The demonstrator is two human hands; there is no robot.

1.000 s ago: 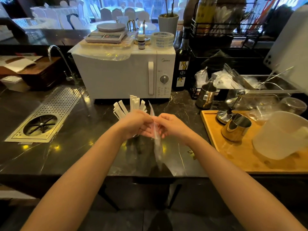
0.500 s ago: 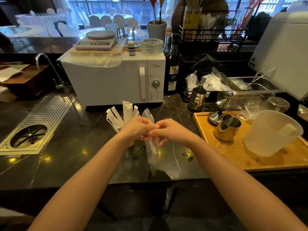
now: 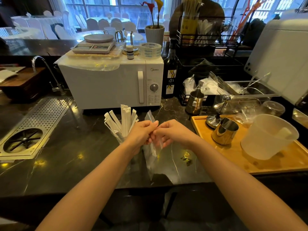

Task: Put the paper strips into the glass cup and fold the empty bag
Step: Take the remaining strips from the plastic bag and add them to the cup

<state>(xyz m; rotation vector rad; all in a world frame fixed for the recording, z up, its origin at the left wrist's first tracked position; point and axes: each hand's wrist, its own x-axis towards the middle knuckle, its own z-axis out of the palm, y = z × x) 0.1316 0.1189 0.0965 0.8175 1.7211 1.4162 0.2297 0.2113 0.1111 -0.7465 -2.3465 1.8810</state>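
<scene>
Several white paper strips (image 3: 124, 120) stand upright in a glass cup (image 3: 118, 138) on the dark counter, just left of my hands. My left hand (image 3: 140, 135) and my right hand (image 3: 171, 132) meet over the counter, both pinching a clear, empty plastic bag (image 3: 150, 154). The bag hangs down from my fingers as a narrow strip, and its top corner sticks up behind them. The cup's lower part is hidden by my left hand.
A white microwave (image 3: 113, 84) stands behind the cup, a dark bottle (image 3: 170, 70) beside it. At right a wooden tray (image 3: 233, 155) holds a steel jug (image 3: 225, 133) and a white plastic pitcher (image 3: 266, 137). A metal drain grate (image 3: 31, 125) lies at left.
My hands have stayed together on the bag, and the fingers have shifted along it. The bag now hangs a little more gathered. The camera has tilted up slightly.
</scene>
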